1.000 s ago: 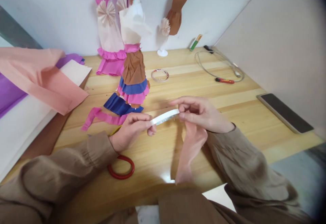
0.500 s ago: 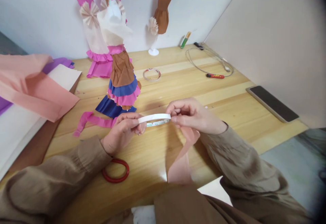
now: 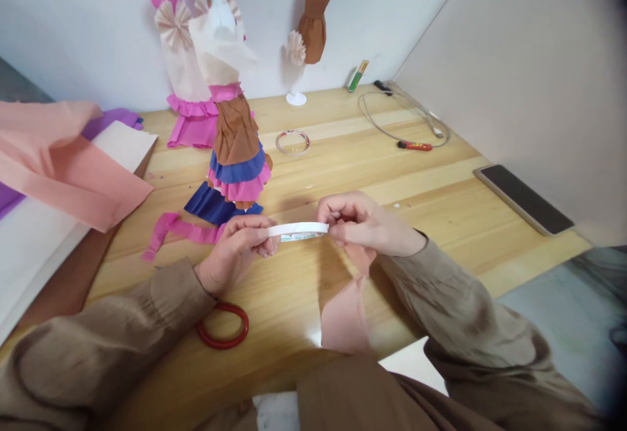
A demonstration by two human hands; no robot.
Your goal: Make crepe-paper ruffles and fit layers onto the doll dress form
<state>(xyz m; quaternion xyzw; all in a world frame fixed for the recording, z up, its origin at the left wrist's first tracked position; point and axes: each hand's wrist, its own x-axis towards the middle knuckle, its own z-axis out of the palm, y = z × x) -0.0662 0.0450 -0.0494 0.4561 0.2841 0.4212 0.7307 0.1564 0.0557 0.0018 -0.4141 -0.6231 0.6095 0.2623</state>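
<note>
A narrow white strip [image 3: 298,228], with printed green lettering on a lower layer, stretches between my hands above the table. My left hand [image 3: 240,248] pinches its left end between thumb and fingers. The right end is pinched by my right hand [image 3: 367,225]. A salmon-pink paper strip [image 3: 345,313] hangs beneath my right hand; whether those fingers also hold it is hidden. Just below my left wrist lies a red ring-shaped handle [image 3: 245,330]. Beyond my left hand stands a doll form in a ruffled brown, blue and pink paper skirt [image 3: 236,134].
Blue paper [image 3: 203,204] and a pink strip [image 3: 169,228] lie left of centre. Large paper sheets [image 3: 108,189] cover the left side. Farther back are a clear ring [image 3: 292,142], a brown-dressed form [image 3: 316,13], a green tube [image 3: 358,77] and a cable [image 3: 365,114]. A phone [image 3: 524,199] lies right.
The white strip looks flatter, with the gap between its layers narrower. My right hand has shifted slightly left, and the hanging salmon paper has changed shape a little.
</note>
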